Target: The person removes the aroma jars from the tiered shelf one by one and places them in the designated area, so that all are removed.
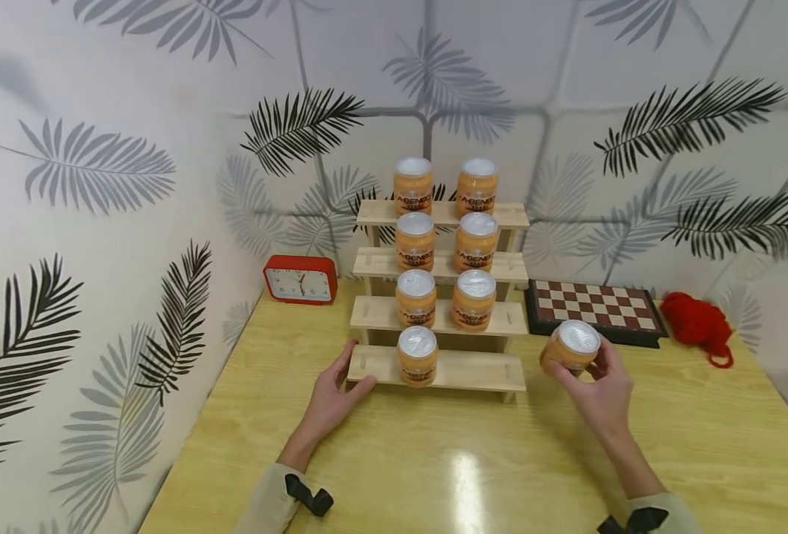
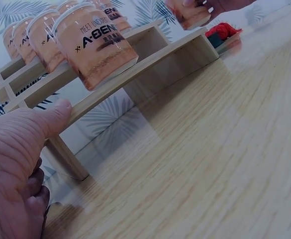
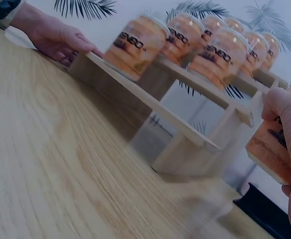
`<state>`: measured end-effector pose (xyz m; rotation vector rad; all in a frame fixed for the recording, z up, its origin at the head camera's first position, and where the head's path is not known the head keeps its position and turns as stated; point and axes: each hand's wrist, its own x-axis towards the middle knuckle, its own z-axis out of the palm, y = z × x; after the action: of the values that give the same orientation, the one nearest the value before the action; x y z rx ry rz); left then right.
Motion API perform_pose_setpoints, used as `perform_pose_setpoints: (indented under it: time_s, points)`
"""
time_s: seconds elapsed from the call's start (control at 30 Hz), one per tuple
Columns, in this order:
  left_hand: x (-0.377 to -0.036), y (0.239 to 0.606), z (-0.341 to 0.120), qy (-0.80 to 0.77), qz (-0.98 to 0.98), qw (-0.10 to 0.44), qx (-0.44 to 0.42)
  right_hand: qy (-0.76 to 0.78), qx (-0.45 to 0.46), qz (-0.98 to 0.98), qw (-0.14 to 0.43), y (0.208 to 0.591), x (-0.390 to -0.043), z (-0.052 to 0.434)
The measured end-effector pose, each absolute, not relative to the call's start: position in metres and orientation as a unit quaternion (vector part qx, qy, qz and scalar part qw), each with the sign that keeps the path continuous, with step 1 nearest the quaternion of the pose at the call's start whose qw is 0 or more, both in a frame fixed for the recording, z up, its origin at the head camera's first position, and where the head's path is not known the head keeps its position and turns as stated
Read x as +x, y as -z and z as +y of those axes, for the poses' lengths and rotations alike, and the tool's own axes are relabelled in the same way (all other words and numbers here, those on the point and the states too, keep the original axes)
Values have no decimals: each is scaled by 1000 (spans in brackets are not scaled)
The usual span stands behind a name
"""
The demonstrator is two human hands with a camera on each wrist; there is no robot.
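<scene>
A: Where does the work stand?

B: The right hand has its fingers curled round an orange jar, held just off the right end of the wooden stepped rack, above the table. The left hand lies with relaxed fingers against the left end of the lowest step, thumb touching its edge; the left wrist view shows it holding nothing.

A: So which step is that?

B: I judge it to be filling the rack. Seven jars stand on it, two on each of the three upper steps. The lowest step has only one jar, on its left half, and the right half is bare.

A: What does the next move call for?

B: As I read it, carrying the held jar left and slightly farther, then setting it upright on that bare spot, clear of the front lip and short of the step's right end.

A: Any tight edges?

B: The step is narrow, so the base must land fully on it. The jar on the step above sits just behind and over the spot, so the approach should come from the near side.

A: And room?

B: There's open tabletop near and right. The chessboard and red yarn lie farther right, the red clock far left.
</scene>
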<state>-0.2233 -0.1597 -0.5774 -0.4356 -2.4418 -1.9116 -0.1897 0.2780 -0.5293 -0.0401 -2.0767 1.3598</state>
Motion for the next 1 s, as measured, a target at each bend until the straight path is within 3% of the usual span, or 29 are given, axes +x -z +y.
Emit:
perform_pose_setpoints:
  time_s: [1.0]
  points:
    - [-226, 572, -158, 614, -777, 5, -137, -528, -62, -810, 248, 570, -239, 305]
